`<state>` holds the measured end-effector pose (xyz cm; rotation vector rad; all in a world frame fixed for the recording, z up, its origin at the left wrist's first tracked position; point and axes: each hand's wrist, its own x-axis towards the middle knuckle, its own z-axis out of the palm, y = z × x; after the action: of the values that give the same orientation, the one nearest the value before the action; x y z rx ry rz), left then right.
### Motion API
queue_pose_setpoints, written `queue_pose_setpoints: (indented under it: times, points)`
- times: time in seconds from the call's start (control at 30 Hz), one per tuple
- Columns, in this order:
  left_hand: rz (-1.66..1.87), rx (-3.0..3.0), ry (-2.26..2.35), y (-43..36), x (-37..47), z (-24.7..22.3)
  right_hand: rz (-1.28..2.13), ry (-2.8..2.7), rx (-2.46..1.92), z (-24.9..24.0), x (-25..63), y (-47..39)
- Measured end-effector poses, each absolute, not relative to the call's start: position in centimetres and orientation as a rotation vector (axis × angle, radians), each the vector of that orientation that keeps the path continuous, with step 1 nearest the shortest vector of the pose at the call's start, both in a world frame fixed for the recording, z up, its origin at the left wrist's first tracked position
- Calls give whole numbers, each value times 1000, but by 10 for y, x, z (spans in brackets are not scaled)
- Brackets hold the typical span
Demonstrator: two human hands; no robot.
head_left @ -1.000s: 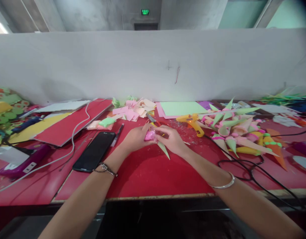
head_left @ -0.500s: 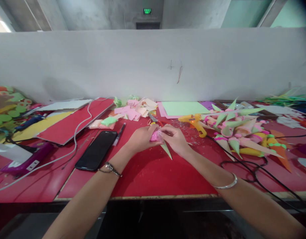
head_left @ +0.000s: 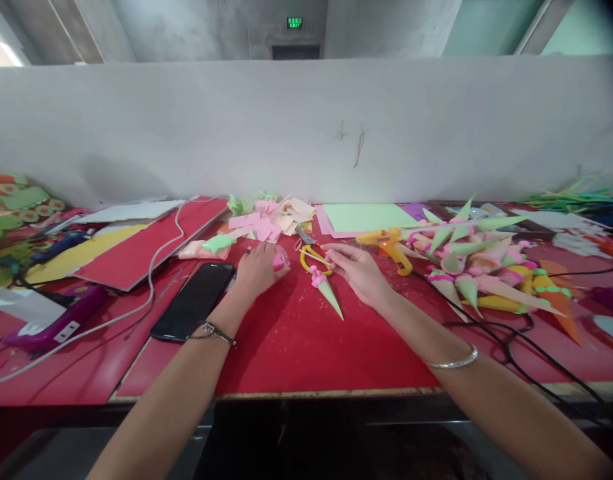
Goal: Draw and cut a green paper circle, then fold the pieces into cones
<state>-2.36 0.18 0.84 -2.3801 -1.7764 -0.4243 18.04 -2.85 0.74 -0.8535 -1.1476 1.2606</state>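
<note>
My left hand (head_left: pixel 256 270) is closed on a bright pink packet (head_left: pixel 280 259), low over the red table beside the phone. My right hand (head_left: pixel 355 268) pinches a thin pale stick (head_left: pixel 312 253) that points left, above the yellow handles of the scissors (head_left: pixel 305 235). Between my hands a pale green paper cone (head_left: pixel 330 297) lies on the table with its tip toward me. Pink pieces (head_left: pixel 317 277) sit at the cone's wide end, touching or close to the scissor handles.
A black phone (head_left: pixel 192 301) lies left of centre. Right of my right hand are a yellow glue gun (head_left: pixel 394 250) and a pile of paper cones (head_left: pixel 479 267), with a black cable. Paper scraps (head_left: pixel 266 223) and green sheets (head_left: pixel 369 219) lie along the back.
My hands have moved apart. The left went left with the pink packet; the right now pinches a thin stick. The cone's pink end and the scissor handles have come into view.
</note>
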Motion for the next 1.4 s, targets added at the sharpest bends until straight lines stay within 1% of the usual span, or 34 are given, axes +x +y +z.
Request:
queue_pose_setpoints:
  times: [0.13, 0.27, 0.37, 0.47, 0.6, 0.77, 0.97, 1.03, 1.17, 1.27, 1.4]
  points:
    - [-457, -2375, -1756, 1, -23, 1, 1298, -1140, -914, 8, 180, -28]
    - [-655, -2403, -1617, -12, 0, 4, 1316, -1095, -939, 9, 179, -28]
    - [-706, -2617, -1616, -26, 22, 5, 1269, -1075, -914, 9, 178, -27]
    - [-629, -2751, -1642, -36, 37, 1, 1208, -1077, -912, 8, 178, -26]
    - [-499, -2736, -1633, -42, 42, -3, 1193, -1064, -904, 10, 178, -28]
    - [-579, -2749, -1685, -39, 39, -2, 1163, -1114, -920, 12, 179, -31]
    - [-830, -2958, -1528, -32, 35, -10, 1132, -1135, -936, 7, 179, -26]
    - [-962, -3008, -1493, -29, 34, -12, 1116, -1124, -927, 6, 179, -25]
    - [-1354, -2936, -1682, -24, 33, -10, 1068, -1157, -912, 8, 181, -26]
    - [-1617, -2857, -1812, -20, 34, -8, 969, -1245, -937, 8, 183, -27]
    - [-1800, -2883, -1868, -20, 35, -5, 933, -1256, -952, 8, 183, -27]
